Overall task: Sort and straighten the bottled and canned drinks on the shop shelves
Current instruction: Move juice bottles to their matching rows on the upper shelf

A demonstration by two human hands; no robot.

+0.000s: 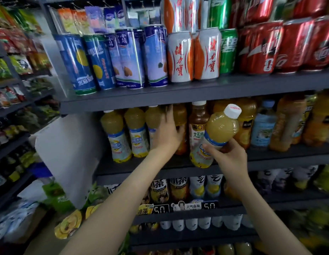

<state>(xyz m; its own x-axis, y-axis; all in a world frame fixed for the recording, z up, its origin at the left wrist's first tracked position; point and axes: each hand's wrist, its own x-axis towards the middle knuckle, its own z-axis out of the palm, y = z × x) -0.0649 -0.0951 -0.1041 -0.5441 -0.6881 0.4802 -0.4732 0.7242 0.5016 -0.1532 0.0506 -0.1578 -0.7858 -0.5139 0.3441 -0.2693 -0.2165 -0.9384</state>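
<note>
My right hand (227,156) grips a yellow juice bottle (215,133) with a white cap, tilted to the right in front of the middle shelf (279,159). My left hand (168,131) reaches into that shelf with fingers spread, resting against an orange-yellow bottle (180,115) beside three matching yellow juice bottles (134,133) standing at the left. A brown tea bottle (197,124) stands just behind the held one.
The top shelf (160,97) carries blue, white-orange, green and red cans (259,48). Orange and pale blue bottles fill the middle shelf's right side. Lower shelves hold more drinks with price tags (178,207). A snack rack (10,89) stands to the left.
</note>
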